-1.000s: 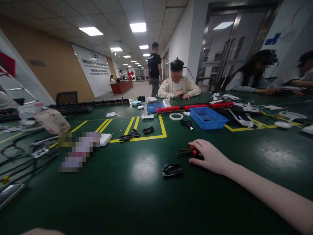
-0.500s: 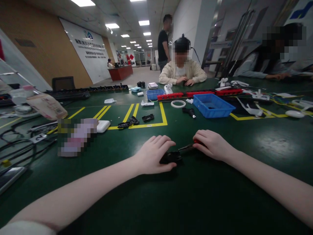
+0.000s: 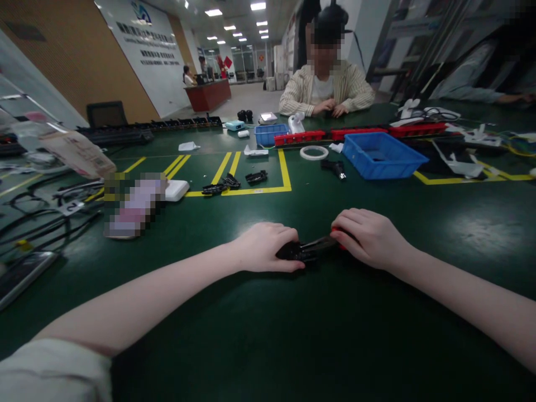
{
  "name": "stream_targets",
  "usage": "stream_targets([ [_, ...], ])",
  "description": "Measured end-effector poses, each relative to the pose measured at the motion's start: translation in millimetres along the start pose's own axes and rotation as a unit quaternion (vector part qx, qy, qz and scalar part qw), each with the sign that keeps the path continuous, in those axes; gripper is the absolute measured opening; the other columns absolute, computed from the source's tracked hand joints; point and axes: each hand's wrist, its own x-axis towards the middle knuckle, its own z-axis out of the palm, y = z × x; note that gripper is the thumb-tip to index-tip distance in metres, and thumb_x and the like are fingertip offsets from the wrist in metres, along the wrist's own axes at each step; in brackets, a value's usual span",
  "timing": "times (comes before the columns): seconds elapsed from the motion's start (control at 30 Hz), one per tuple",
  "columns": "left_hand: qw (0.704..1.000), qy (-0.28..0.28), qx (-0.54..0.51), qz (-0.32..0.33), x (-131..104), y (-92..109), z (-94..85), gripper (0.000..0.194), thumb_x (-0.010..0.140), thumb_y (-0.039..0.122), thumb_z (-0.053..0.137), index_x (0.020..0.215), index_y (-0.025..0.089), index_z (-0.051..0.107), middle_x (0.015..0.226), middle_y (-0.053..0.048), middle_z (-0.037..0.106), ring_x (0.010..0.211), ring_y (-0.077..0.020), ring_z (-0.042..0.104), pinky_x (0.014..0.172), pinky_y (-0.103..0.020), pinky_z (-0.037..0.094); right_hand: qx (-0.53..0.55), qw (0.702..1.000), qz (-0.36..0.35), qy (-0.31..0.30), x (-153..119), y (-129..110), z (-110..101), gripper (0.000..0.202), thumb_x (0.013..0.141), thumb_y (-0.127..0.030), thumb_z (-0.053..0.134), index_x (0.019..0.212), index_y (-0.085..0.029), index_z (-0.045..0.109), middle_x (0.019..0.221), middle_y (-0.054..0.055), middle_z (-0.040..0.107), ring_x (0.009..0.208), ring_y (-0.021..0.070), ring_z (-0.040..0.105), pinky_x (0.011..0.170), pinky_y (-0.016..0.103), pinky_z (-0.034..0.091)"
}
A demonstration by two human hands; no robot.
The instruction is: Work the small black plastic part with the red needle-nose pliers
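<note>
My left hand is closed round a black plastic part low over the green table, thumb below it and fingers above. Its far end sticks out to the right; the rest is hidden in the palm. To the right, my right hand grips red-handled pliers, whose narrow dark metal jaws point left. The jaw tips meet the black part's upper right end; whether they pinch anything there is too small to tell.
Beyond my hands, several small black parts lie by yellow tape lines. A black pistol-shaped piece lies before a blue bin. At left are a phone, a white box and cables. A person sits opposite.
The pliers' jaws have come onto the black part's end, where before only their tip was near it. My view has tilted down, so the table's things sit higher.
</note>
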Motion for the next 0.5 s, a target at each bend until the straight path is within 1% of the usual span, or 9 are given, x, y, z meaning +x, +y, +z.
stream_targets([
  [0.17,0.999,0.011,0.023,0.031,-0.1,-1.1,2.1,0.034,0.084,0.050,0.058,0.080,0.017,0.054,0.073,0.001,0.059,0.064,-0.0133,0.053,0.056,-0.024,0.033,0.019,1.000,0.006,-0.014,-1.0,-3.3,-1.2,0.033,0.096,-0.033,0.039,0.079,-0.016,0.062,0.076,0.007,0.065,0.067,0.0158,0.057,0.060,0.029,0.043],
  [0.4,0.998,0.021,0.048,0.046,-0.4,-2.4,3.7,0.034,0.084,0.050,0.055,0.078,0.017,0.053,0.073,0.001,0.058,0.063,-0.0133,0.052,0.056,-0.024,0.033,0.043,0.999,0.018,-0.012,-0.4,-5.4,0.2,0.033,0.096,-0.032,0.038,0.079,-0.016,0.062,0.076,0.007,0.065,0.067,0.0153,0.057,0.062,0.028,0.042],
  [0.5,0.997,0.023,0.054,0.047,-0.8,-1.9,3.7,0.034,0.085,0.051,0.054,0.077,0.017,0.052,0.073,0.000,0.058,0.063,-0.0133,0.052,0.056,-0.024,0.033,0.024,1.000,0.012,-0.016,0.0,-6.0,3.1,0.036,0.096,-0.035,0.038,0.078,-0.016,0.062,0.076,0.007,0.064,0.067,0.0163,0.056,0.062,0.029,0.041],
])
